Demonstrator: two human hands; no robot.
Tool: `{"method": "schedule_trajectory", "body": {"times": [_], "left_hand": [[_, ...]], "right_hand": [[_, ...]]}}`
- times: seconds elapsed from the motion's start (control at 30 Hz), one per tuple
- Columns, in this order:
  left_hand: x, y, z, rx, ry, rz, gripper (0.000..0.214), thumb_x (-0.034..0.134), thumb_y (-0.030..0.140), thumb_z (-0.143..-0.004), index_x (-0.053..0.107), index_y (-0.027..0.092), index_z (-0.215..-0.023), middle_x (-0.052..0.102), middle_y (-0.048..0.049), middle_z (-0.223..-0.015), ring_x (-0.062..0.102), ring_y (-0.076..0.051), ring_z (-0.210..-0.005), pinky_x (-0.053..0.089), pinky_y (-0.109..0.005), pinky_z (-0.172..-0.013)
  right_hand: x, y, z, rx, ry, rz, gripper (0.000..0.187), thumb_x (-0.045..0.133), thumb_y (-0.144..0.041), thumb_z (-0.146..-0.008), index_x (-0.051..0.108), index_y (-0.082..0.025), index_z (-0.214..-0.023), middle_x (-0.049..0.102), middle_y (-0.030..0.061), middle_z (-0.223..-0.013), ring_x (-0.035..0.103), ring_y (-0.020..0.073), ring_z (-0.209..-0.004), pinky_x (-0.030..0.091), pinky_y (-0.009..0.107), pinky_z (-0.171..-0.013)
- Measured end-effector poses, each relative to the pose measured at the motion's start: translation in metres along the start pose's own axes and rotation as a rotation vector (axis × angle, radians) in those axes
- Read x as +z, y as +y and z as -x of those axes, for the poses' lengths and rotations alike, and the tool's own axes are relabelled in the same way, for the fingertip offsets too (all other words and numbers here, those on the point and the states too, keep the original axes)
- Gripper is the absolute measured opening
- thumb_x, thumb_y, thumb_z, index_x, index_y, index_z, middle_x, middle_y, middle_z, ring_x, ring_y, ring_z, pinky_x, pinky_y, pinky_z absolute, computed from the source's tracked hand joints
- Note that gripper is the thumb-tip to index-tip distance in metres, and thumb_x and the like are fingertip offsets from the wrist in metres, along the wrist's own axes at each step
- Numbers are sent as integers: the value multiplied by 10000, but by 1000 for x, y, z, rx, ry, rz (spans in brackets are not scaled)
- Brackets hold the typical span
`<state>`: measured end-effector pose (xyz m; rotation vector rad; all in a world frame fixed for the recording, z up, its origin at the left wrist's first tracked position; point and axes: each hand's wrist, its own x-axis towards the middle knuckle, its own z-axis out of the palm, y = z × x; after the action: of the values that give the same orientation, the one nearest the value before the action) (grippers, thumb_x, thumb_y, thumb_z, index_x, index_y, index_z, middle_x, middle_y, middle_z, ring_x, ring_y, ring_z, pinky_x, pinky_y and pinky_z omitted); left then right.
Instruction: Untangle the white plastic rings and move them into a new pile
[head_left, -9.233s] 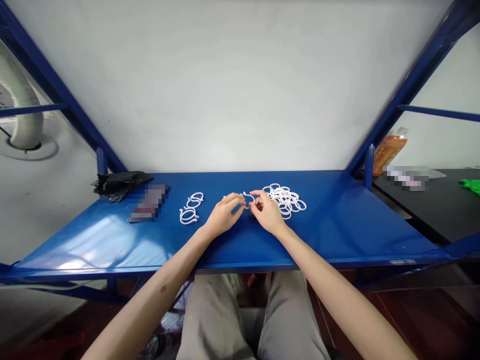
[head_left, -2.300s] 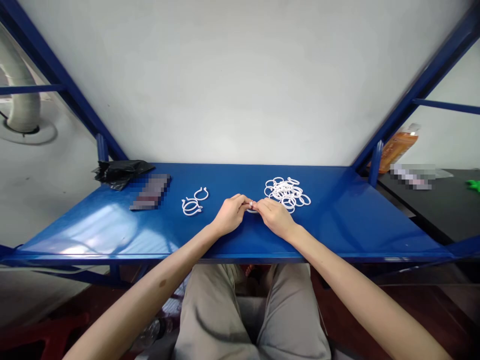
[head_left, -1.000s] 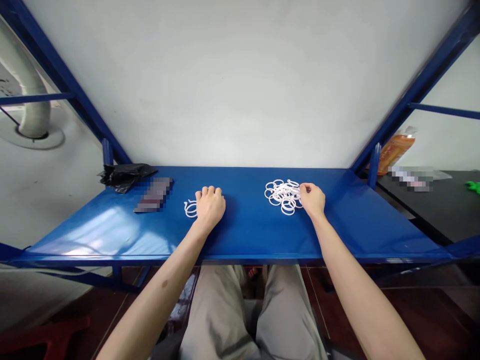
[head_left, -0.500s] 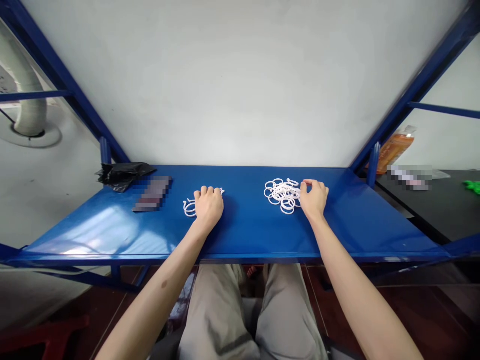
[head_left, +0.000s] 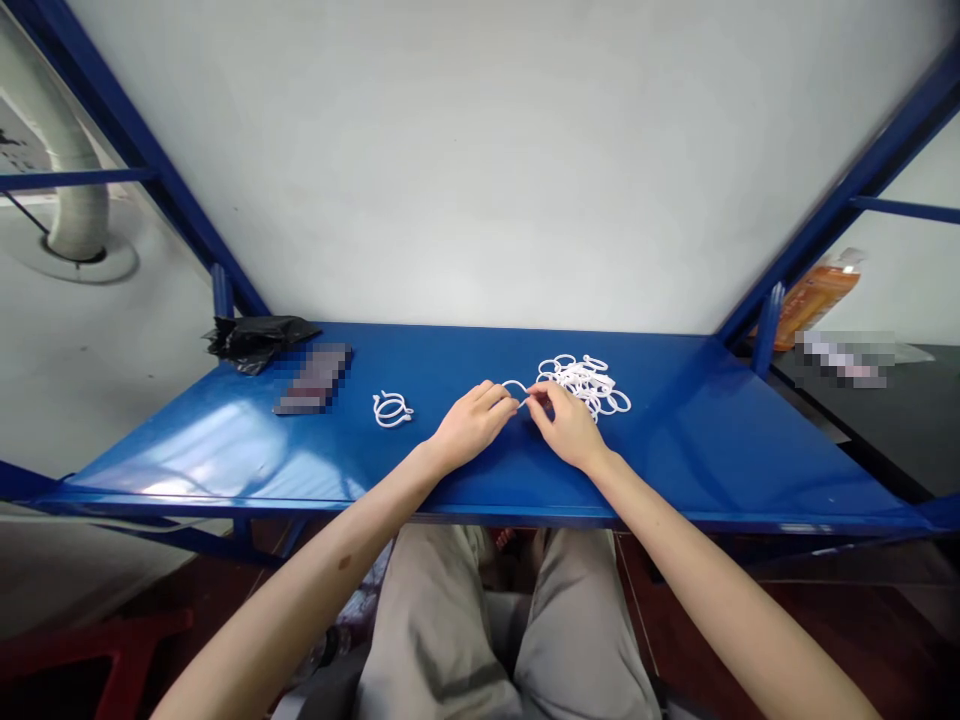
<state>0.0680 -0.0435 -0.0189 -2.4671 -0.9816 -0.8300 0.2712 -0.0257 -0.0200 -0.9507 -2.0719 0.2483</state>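
Observation:
Between my two hands is a white shower curtain ring [head_left: 515, 384], its curved top showing above the fingers. My left hand [head_left: 476, 422] grips its left side, fingers closed and partly hiding it. Thumb and forefinger of my right hand [head_left: 564, 420] pinch its right side. Just behind and beside my right hand lies a tangled pile of white rings [head_left: 592, 380], partly covered by that hand. Left of my left hand, a few opened rings with ball ends [head_left: 391, 410] lie together on the blue table [head_left: 450, 350].
A black plastic bag [head_left: 259, 340] and a blurred dark flat object [head_left: 315, 380] lie at the table's left. Blue frame bars rise at both sides against a white wall [head_left: 480, 170]. On a black surface at right stands an orange bottle [head_left: 821, 300].
My left hand has moved right, away from the small ring group, uncovering it. My right hand has come left from the pile with a ring, and both hands now hold it.

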Motion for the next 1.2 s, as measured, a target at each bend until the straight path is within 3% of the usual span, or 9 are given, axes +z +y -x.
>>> {"method": "schedule_trajectory", "body": {"times": [0.1, 0.3, 0.47, 0.57, 0.67, 0.73, 0.87, 1.07, 1.2], "left_hand": [[0, -1, 1, -14, -2, 22, 236, 404, 244, -1064, 615, 192, -973, 651, -49, -942, 553, -182, -849, 475, -330, -802], [-2, 0, 0, -85, -92, 42, 318, 364, 319, -1072, 632, 208, -943, 660, -60, -940, 578, -189, -859, 470, -351, -788], [-3, 2, 0, -143, -105, 83, 278, 391, 315, -1056, 645, 221, -993, 658, -72, -985, 606, -199, -908, 494, -367, -830], [-3, 2, 2, -196, -56, 121, 233, 457, 319, -1028, 614, 215, -1165, 643, -103, -1137, 615, -227, -1046, 516, -388, -903], [-2, 2, 4, -234, -41, 177, 406, 524, 352, -999, 502, 209, -1378, 591, -131, -1312, 578, -267, -1217, 494, -433, -1031], [0, 2, 5, -251, -74, 201, 462, 537, 363, -993, 467, 201, -1420, 604, -129, -1315, 586, -277, -1216, 485, -455, -1052], [1, 0, 5, -288, -119, 242, 406, 553, 369, -983, 523, 198, -1350, 662, -103, -1205, 623, -264, -1116, 512, -443, -994], [2, -1, 5, -331, -102, 267, 391, 587, 355, -954, 527, 219, -1315, 644, -88, -1190, 607, -261, -1126, 514, -427, -980], [-1, 0, 5, -322, -94, 284, 376, 594, 346, -949, 530, 223, -1298, 646, -86, -1169, 608, -254, -1116, 516, -420, -973]], "right_hand": [[-2, 4, -1, 85, -7, -120, 89, 569, -297, -964, 592, -236, -1025, 710, 37, -909, 700, 209, -809, 581, 360, -761], [-3, 5, -2, 86, -57, -205, 315, 569, -303, -973, 551, -246, -1282, 695, 74, -1111, 697, 206, -888, 597, 386, -813], [-5, 5, -2, 19, -63, -165, 176, 535, -308, -1003, 638, -252, -1134, 689, 67, -1092, 678, 209, -861, 582, 403, -844], [-5, 6, -2, -7, -60, -140, 165, 518, -308, -1016, 647, -255, -1105, 692, 59, -1044, 672, 219, -892, 565, 403, -869], [-4, 8, -2, -27, -56, -136, 165, 502, -307, -1026, 653, -255, -1069, 691, 57, -1028, 669, 228, -958, 553, 400, -896], [-3, 9, -1, -33, -54, -140, 162, 503, -303, -1026, 655, -252, -1044, 693, 56, -1017, 671, 226, -961, 553, 396, -892], [-2, 10, 0, -24, -70, -144, 162, 502, -280, -1023, 660, -248, -1040, 708, 54, -1020, 683, 221, -952, 555, 393, -884], [-6, 3, 1, 2, -95, -129, 216, 517, -260, -1002, 647, -254, -1175, 711, 60, -1137, 698, 213, -948, 568, 405, -897], [-5, 3, 1, -11, -96, -111, 181, 505, -235, -996, 650, -246, -1104, 717, 55, -1068, 693, 218, -955, 567, 407, -898]]}}
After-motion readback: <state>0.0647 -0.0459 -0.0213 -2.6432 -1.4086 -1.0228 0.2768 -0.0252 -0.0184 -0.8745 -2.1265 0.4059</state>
